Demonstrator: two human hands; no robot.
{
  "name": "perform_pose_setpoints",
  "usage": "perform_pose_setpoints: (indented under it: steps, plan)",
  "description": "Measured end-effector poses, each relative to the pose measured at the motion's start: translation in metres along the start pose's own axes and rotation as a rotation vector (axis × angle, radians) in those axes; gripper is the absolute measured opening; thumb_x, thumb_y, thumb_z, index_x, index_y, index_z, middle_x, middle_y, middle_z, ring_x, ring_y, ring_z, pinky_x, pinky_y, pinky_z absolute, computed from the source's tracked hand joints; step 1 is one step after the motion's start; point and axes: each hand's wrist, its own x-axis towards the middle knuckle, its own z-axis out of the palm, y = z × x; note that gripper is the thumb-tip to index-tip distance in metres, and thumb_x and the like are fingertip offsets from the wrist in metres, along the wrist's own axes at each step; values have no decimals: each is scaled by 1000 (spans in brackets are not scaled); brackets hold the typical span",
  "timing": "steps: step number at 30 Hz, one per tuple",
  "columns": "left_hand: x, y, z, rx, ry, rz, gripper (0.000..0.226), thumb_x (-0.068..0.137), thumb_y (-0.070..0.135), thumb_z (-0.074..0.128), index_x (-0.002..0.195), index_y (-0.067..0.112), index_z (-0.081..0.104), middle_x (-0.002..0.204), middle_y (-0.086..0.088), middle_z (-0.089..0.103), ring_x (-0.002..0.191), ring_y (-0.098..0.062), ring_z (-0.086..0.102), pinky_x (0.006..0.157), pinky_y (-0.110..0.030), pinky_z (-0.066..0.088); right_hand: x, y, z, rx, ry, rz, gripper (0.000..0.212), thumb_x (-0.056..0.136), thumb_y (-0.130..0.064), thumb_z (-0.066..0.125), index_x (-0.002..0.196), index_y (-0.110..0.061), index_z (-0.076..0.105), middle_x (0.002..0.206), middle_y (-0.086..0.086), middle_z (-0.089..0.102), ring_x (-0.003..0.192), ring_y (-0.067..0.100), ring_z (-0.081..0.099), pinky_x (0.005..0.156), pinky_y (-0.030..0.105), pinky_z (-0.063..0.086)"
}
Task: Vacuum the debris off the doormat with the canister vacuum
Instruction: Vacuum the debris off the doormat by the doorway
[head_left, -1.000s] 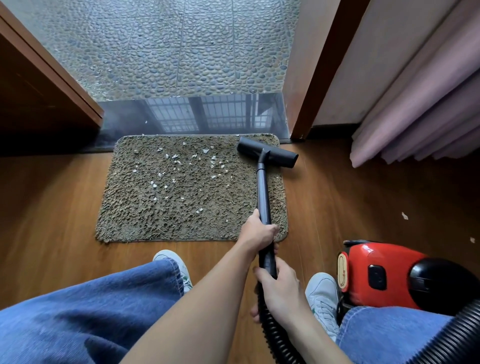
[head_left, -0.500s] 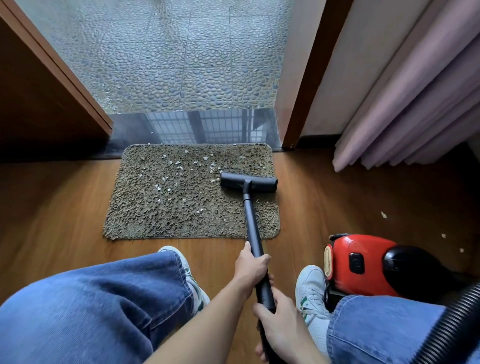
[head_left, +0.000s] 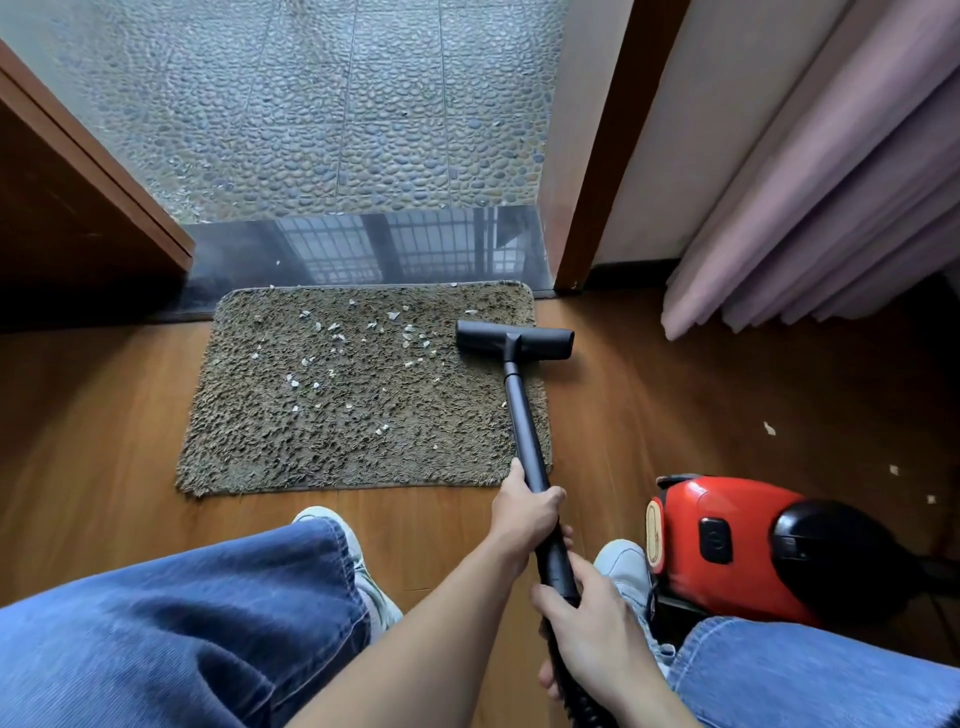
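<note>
Firmly curled round the wand (head_left: 523, 421): left hand (head_left: 524, 512) forward, right hand (head_left: 597, 629) nearer, just above the hose (head_left: 587, 707). Nozzle (head_left: 514, 340) flat on the mat (head_left: 311, 441) at its far right edge, overhanging the floor (head_left: 104, 415); debris (head_left: 363, 338) scattered to its left. Canister (head_left: 727, 540) beside the right foot (head_left: 623, 566).

The brown wood-plank floor (head_left: 104, 415) carries a shaggy olive-brown rectangular doormat (head_left: 337, 415) at the far middle. A red-and-black canister vacuum (head_left: 727, 540) sits at the near right. A few small white scraps (head_left: 769, 428) lie on bare boards farther right, well apart from the mat.
</note>
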Motion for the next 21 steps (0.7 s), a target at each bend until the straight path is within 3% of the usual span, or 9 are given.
perform_pose_setpoints:
  steps: [4, 8, 11, 14, 18, 21]
  plan:
    - [20, 13, 3, -25, 2, -11, 80, 93, 5, 57, 160, 23, 18, 96, -13, 58, 45, -18, 61, 46, -31, 54, 20, -10, -4, 21, -12, 37, 37, 91, -25, 64, 125, -34, 53, 62, 4, 67, 46, 28, 71, 42, 29, 52]
    - [39, 25, 9, -19, 9, 1, 72, 90, 3, 58, 153, 13, 27, 89, -13, 58, 41, -17, 59, 43, -28, 51, 36, -18, -9, -8, 26, 42, 49, 87, -24, 66, 127, -40, 44, 68, 10, 74, 42, 23, 68, 43, 26, 52]
    - [52, 39, 10, -17, 9, 16, 63, 88, 2, 56, 145, 6, 31, 79, -13, 57, 41, -19, 58, 44, -29, 50, 48, -30, -16, -11, 39, 1, 28, 90, -20, 63, 113, -32, 53, 59, 9, 71, 43, 25, 69, 43, 30, 54]
    - [63, 55, 11, -24, 12, 26, 45, 92, 2, 56, 133, 5, 37, 85, -16, 55, 40, -18, 59, 44, -30, 52, 61, -44, -24, -25, 43, -40, 9, 90, -15, 61, 94, -22, 56, 57, 10, 65, 44, 26, 70, 40, 26, 50]
    - [67, 70, 10, -45, 11, 26, 24, 92, 1, 56, 109, 7, 40, 90, -18, 52, 41, -19, 59, 43, -29, 52, 69, -55, -30, -10, 30, -32, 7, 90, -14, 59, 90, -20, 57, 62, 8, 65, 46, 30, 71, 42, 31, 53]
    - [61, 66, 7, -46, 1, 12, 32, 91, 1, 56, 119, 4, 41, 90, -20, 53, 42, -20, 59, 46, -31, 53, 60, -56, -29, -19, 12, -18, 8, 90, -14, 60, 94, -21, 59, 59, 7, 65, 48, 34, 72, 45, 37, 57]
